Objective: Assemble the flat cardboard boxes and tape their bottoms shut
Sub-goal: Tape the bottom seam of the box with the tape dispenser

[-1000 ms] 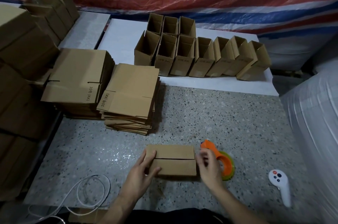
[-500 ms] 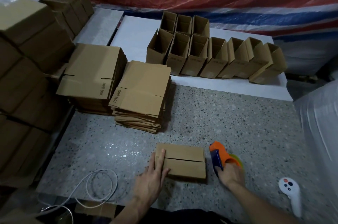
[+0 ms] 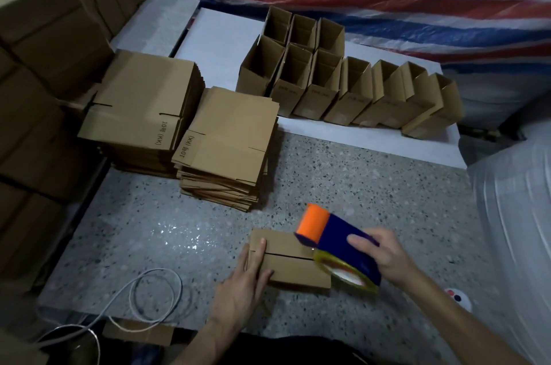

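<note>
The small box (image 3: 287, 265) lies near the tabletop's (image 3: 372, 186) near edge, about midway along it, closed flaps up with the seam showing; the left hand (image 3: 241, 290) lies flat on its left end, fingers straight and pressing; the right hand (image 3: 384, 254) grips the orange-and-blue tape dispenser (image 3: 337, 233), held over the box's right end; two stacks of flat boxes (image 3: 226, 144) sit toward the far left corner; open assembled boxes (image 3: 343, 87) line the far edge; a white cable (image 3: 149, 296) coils at the near left corner.

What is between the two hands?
In the head view, the small cardboard box lies between the left hand and the right hand, which holds the tape dispenser.
</note>
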Action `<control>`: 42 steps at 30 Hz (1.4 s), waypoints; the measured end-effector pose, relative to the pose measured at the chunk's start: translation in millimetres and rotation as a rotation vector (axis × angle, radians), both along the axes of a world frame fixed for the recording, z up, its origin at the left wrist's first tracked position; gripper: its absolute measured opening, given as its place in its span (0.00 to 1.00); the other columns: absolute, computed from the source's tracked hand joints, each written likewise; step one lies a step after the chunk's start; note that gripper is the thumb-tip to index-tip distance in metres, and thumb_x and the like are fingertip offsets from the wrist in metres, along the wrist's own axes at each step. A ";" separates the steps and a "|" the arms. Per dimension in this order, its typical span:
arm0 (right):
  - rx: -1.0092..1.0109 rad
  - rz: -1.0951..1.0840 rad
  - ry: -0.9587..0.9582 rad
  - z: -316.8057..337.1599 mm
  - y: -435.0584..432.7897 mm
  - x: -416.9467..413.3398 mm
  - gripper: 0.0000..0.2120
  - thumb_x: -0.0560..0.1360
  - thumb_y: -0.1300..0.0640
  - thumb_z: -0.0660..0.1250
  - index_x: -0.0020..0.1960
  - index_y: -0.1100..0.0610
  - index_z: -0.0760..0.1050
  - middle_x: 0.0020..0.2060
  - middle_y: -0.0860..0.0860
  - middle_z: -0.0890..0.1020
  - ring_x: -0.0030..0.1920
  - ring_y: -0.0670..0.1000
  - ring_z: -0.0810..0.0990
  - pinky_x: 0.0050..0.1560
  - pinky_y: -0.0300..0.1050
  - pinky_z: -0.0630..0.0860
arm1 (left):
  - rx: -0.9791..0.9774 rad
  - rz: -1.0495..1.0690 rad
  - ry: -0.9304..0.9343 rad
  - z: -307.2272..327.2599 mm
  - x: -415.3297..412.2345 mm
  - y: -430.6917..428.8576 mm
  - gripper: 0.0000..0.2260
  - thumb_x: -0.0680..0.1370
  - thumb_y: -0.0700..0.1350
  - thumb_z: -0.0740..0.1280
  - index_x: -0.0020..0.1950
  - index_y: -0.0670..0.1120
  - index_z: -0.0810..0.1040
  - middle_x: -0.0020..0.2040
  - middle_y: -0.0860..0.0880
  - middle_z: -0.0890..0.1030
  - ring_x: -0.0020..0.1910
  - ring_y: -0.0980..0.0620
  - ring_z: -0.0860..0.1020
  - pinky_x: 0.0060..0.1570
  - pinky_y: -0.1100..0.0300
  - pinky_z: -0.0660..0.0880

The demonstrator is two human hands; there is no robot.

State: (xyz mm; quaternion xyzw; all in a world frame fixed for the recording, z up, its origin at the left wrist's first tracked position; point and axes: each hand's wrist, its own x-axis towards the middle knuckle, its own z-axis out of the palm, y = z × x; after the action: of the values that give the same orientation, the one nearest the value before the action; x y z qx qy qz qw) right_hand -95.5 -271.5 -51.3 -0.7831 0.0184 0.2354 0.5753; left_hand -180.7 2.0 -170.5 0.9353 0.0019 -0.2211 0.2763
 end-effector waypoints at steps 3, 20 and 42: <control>-0.114 0.235 0.043 -3.8 33.1 13.6 0.22 0.67 0.36 0.71 0.28 0.54 0.78 0.24 0.52 0.76 0.27 0.49 0.73 0.30 0.44 0.64 | -0.085 0.065 -0.011 2.7 1.5 5.4 0.28 0.77 0.70 0.47 0.78 0.70 0.49 0.81 0.57 0.54 0.61 0.53 0.80 0.55 0.50 0.78; -0.456 0.415 0.062 -16.4 68.6 25.6 0.19 0.71 0.41 0.75 0.32 0.54 0.81 0.27 0.47 0.83 0.26 0.42 0.79 0.29 0.38 0.71 | -1.175 0.668 0.344 11.8 25.2 26.8 0.11 0.76 0.36 0.66 0.54 0.34 0.85 0.72 0.49 0.75 0.65 0.69 0.73 0.65 0.63 0.72; -0.618 0.522 0.103 -6.3 84.4 36.2 0.27 0.65 0.27 0.68 0.35 0.52 0.82 0.28 0.46 0.83 0.28 0.42 0.80 0.31 0.38 0.71 | -0.956 0.808 0.257 3.3 29.3 22.5 0.09 0.79 0.36 0.69 0.38 0.39 0.81 0.64 0.49 0.81 0.63 0.51 0.79 0.67 0.51 0.74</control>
State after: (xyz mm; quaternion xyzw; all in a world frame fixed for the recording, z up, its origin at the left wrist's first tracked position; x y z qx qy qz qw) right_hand -59.3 -187.1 -57.6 -0.8847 -0.0823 0.3958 0.2320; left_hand -151.4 24.5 -167.2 0.6001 0.2887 -0.1864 0.7224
